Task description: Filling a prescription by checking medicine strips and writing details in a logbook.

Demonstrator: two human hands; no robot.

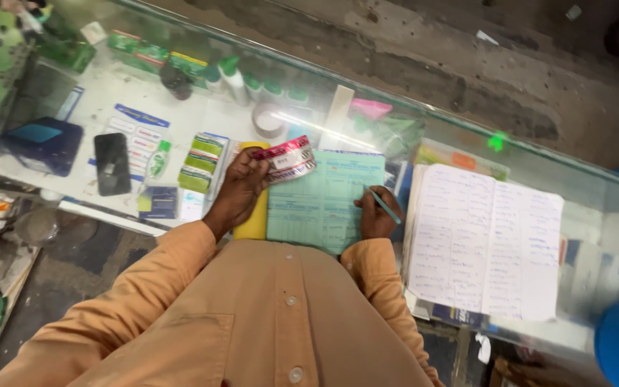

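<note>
The left hand (241, 188) pinches a pill strip (288, 159) over the green pad (324, 201) on the near counter; the right hand (375, 213) grips a pen (384, 205). The lightly held strip could slip.

a form pad (324, 204) lies on the glass desk (596, 215) in front of the person, between the hands. the left hand (241, 188) holds a pill strip (288, 159) over the pad's upper left corner. the right hand (376, 215) rests at the pad's right edge with a pen (383, 206). an open ledger (485, 240) lies just right of that. far to the left, a phone (112, 163) lies on the desk, with a dark box (41, 143) to its left. a row of bottles (252, 84) stands behind, under the glass.
</note>
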